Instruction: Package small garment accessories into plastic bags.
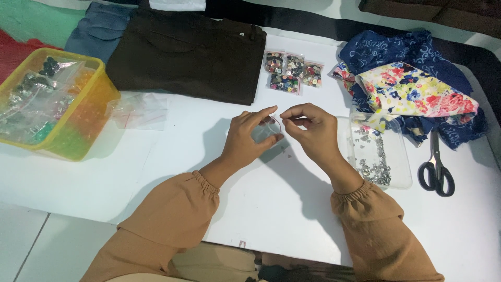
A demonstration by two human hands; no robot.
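Both hands meet above the bench [292, 209]: the left hand [250, 137] pinches a small clear bag [267, 130] open while the right hand [312, 130], fingertips closed, feeds something tiny in; a tray of silver fasteners [378, 156] sits just right.

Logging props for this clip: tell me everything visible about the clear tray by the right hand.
The clear tray is a shallow rectangular container, apparently transparent plastic, lying flat on the white table. Small silvery metal pieces are scattered inside, thickest toward its near end. Its far end meets the floral fabric; black scissors lie just beside it. The right hand is near but not touching it.
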